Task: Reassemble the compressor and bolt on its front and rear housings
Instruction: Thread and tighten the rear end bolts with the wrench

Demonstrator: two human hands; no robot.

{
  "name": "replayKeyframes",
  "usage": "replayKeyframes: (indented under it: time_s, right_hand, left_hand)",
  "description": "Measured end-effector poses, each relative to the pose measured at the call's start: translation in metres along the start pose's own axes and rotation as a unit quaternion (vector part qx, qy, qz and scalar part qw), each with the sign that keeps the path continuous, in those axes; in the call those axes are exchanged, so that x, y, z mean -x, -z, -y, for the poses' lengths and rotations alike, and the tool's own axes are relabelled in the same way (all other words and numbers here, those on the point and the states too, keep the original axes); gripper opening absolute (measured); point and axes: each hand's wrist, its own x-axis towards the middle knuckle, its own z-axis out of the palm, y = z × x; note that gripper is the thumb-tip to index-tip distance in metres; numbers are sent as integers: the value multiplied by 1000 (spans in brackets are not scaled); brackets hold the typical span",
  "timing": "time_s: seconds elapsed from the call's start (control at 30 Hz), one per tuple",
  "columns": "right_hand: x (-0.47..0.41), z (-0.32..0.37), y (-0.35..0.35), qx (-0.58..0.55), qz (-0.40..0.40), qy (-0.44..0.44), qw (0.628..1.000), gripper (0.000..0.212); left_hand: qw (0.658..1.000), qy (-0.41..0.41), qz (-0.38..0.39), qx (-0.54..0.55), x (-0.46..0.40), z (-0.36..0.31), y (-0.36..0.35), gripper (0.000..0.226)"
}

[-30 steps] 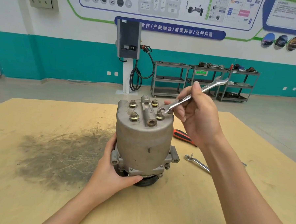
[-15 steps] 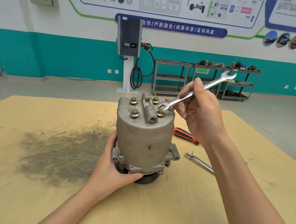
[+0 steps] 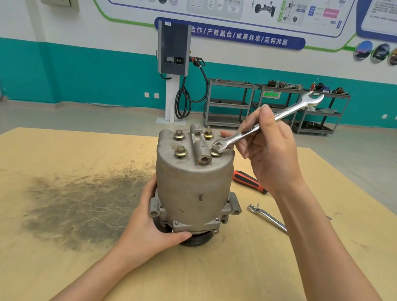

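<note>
Compressor [image 3: 192, 184] stands upright on the tabletop [image 3: 50, 246]. Left hand [image 3: 152, 230] grips its base flange; right hand [image 3: 268, 151] clamps a wrench [image 3: 263, 126] seated on one bolt [image 3: 215, 150] of four on top. Judged heavy, rigid cast metal; best held low. One spare wrench [image 3: 267, 217], one screwdriver [image 3: 248, 181] right of compressor.

- Left hand [image 3: 147, 230] reaches in from below, fingers wrapped, thumb stretched across in front.
- Right hand [image 3: 271, 154] raised, wrist bent, fingers pinching with thumb on top.
</note>
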Motion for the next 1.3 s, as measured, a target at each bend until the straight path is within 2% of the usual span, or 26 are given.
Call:
replayKeyframes:
  time_s: [0.1, 0.2, 0.27, 0.37, 0.43, 0.5, 0.6, 0.7, 0.8, 1.13, 1.3]
  right_hand:
    - [1, 1, -2, 40, 7, 35, 999, 36]
    - [5, 4, -5, 123, -1, 115, 986, 33]
    - [8, 7, -9, 190, -5, 181, 965, 29]
    - [12, 13, -17, 285, 2, 274, 919, 36]
    - [12, 14, -21, 299, -14, 302, 905, 40]
    - [12, 14, -21, 244, -52, 282, 926, 36]
    - [8, 13, -15, 136, -101, 186, 968, 39]
    - [3, 7, -7, 61, -84, 95, 990, 46]
    - [0, 2, -5, 43, -55, 42, 997, 47]
    - [0, 2, -3, 25, -34, 5, 999, 47]
    - [2, 4, -6, 56, -31, 7, 998, 46]
  left_hand:
    - [1000, 4, 1, 1, 0, 0, 0, 113]
    - [1000, 6, 1, 3, 1, 0, 0, 112]
    - [1000, 8, -1, 3, 1, -2, 0, 111]
    - [1000, 8, -1, 3, 0, -3, -1, 109]
    - [1000, 6, 2, 8, 1, -5, -1, 108]
    - [1000, 3, 0, 7, 1, -5, 0, 107]
    - [1000, 3, -1, 7, 1, -5, 0, 108]
    - [1000, -1, -5, 4, 1, -3, -1, 110]
    - [1000, 6, 0, 12, 0, 0, -1, 114]
    - [1000, 5, -1, 2, 1, -3, -1, 112]
    - [1000, 7, 0, 2, 2, -4, -1, 111]
